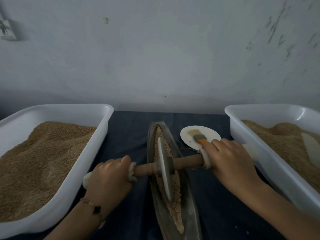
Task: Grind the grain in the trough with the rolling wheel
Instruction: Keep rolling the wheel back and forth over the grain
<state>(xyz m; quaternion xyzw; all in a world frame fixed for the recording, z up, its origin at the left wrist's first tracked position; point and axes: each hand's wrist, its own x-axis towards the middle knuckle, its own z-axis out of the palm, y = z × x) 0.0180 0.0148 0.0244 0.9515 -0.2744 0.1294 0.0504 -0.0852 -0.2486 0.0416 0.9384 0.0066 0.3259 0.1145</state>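
Head view looks down on a bench (131,129) covered in dark blue cloth, where a long, narrow, boat-shaped trough (188,210) runs from far to near at the centre. Grain (174,205) lies along its channel, and the rolling wheel (164,168), a thin grey disc, stands on edge in that grain about midway along the trough. A wooden axle (188,161) passes through the wheel from left to right. The left hand (110,177) has its grip clenched round the left end of the axle; the right hand (230,161) lies over the right end with fingers curled over it. Just beyond the right hand, a white plate (188,139) carries a brush (197,135) with an orange handle. Large white tubs of tan grain sit on either side: the left tub (72,170) and the right tub (266,160).
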